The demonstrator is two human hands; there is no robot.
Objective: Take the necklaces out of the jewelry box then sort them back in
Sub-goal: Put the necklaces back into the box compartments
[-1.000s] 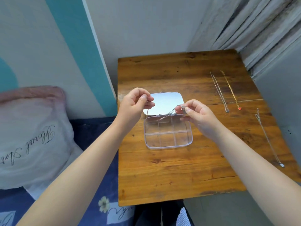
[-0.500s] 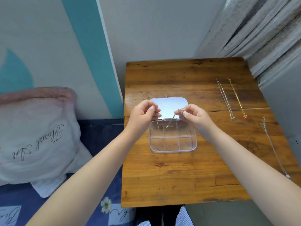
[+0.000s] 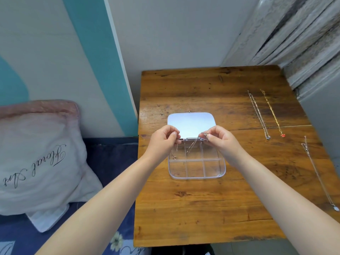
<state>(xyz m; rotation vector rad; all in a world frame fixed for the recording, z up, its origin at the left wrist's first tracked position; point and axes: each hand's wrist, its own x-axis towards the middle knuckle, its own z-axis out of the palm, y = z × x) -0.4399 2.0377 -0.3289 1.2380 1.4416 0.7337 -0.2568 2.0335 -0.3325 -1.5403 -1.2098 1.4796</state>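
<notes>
A clear plastic jewelry box (image 3: pixel 196 176) with several compartments lies open on the wooden table (image 3: pixel 202 208), its lid (image 3: pixel 191 124) flat behind it. Over the box's back row my left hand (image 3: pixel 163 139) and my right hand (image 3: pixel 219 139) each pinch an end of a thin silver necklace (image 3: pixel 192 146). Its chain sags into the back compartments, and a small pendant (image 3: pixel 173 157) hangs in the back left one. Three more necklaces lie stretched out on the table's right side: a silver one (image 3: pixel 259 116), a gold one with a red pendant (image 3: pixel 272 113) and a long silver one (image 3: pixel 318 172).
A white pillow with script lettering (image 3: pixel 36 159) lies on blue floral bedding (image 3: pixel 110 236) left of the table. A wall with a teal stripe stands behind, and pale curtain folds (image 3: pixel 294 34) hang at the back right.
Both hands have come closer together and lower over the box. The necklace, stretched between them before, now hangs down into the back compartments. The camera view has shifted.
</notes>
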